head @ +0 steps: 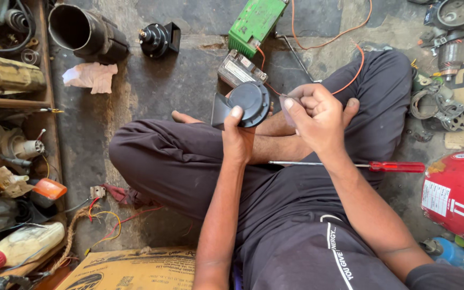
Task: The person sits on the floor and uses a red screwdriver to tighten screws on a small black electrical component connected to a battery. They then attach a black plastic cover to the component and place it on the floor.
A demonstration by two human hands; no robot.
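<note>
Left hand [237, 140] is wrapped round a round black plastic horn w/ a flared snail-shaped mouth [245, 104], held up over the crossed legs, thumb on its rim. Right hand [318, 115] at 3 o'clock of it, fingers curled tight on a thin orange wire [358, 67]; the pinch itself is hidden behind knuckles, can't tell what else is in there. Red-handled screwdriver [350, 166] lies on the lap, shaft partly covered by the forearm. Green box-shaped unit [254, 22] at 12, cut off at top edge.
</note>
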